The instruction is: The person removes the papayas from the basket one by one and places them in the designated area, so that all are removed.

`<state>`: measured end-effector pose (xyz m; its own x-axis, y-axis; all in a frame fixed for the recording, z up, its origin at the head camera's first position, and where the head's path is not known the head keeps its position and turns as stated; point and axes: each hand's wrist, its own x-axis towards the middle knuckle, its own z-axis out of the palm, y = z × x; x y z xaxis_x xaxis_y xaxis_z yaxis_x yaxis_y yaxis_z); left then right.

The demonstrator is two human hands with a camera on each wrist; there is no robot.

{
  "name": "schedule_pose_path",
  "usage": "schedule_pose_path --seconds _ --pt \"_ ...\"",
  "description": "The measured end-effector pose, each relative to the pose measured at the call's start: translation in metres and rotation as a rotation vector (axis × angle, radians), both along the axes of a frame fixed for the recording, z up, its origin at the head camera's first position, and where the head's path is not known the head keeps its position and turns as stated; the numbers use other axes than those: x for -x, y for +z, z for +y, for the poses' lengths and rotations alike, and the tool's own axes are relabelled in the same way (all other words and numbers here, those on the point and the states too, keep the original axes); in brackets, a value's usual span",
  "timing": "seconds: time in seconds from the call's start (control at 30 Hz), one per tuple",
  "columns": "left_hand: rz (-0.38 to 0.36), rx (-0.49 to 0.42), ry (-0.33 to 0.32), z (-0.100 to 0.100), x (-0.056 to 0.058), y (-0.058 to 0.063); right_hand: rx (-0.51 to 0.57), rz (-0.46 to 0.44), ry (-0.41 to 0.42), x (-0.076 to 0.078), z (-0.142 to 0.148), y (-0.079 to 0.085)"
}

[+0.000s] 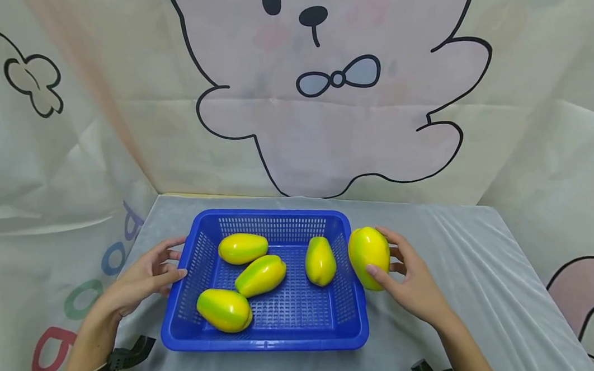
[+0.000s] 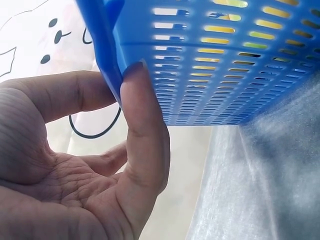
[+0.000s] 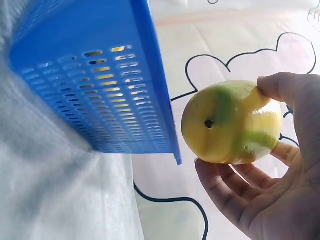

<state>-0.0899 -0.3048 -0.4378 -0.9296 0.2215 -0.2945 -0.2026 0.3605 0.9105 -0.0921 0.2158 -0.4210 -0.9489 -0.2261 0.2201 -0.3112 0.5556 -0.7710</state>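
A blue plastic basket (image 1: 288, 350) stands on the table, with several yellow-green papayas inside, among them one papaya (image 1: 320, 261) on its right side. My left hand (image 1: 146, 275) pinches the basket's left rim between thumb and fingers; the left wrist view shows the fingertips against the rim (image 2: 102, 55). My right hand (image 1: 413, 275) grips another papaya (image 1: 369, 256) by its right side, at the basket's right rim. Seen from the right wrist, this papaya (image 3: 230, 122) has a dark spot at its end, and a narrow gap separates it from the basket wall (image 3: 110, 95).
Inside the basket's left half lie a papaya (image 1: 243, 248) at the back, a papaya (image 1: 261, 275) in the middle and a papaya (image 1: 225, 310) in front. A grey cloth (image 1: 474, 262) covers the table. Behind it hangs a printed curtain (image 1: 330, 137) with a cartoon animal.
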Motion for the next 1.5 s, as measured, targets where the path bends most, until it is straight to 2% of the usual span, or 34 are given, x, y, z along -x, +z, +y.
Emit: schedule_pose_path --seconds 0.57,0.8,1.0,1.17,1.5 --pt "0.008 0.012 -0.006 -0.004 -0.002 0.001 -0.066 -0.03 -0.109 0.001 0.011 -0.02" --pt "0.0 0.009 0.001 -0.005 -0.002 -0.001 -0.106 -0.059 -0.131 0.006 0.018 -0.033" --pt "-0.006 0.004 -0.003 -0.005 -0.003 -0.003 -0.1 -0.09 -0.148 0.011 0.019 -0.043" --pt "-0.008 0.0 -0.002 -0.005 -0.003 -0.001 -0.131 -0.072 -0.162 0.016 0.021 -0.052" --pt "-0.001 0.013 -0.006 -0.001 0.001 0.003 -0.192 -0.112 -0.208 0.02 0.027 -0.064"
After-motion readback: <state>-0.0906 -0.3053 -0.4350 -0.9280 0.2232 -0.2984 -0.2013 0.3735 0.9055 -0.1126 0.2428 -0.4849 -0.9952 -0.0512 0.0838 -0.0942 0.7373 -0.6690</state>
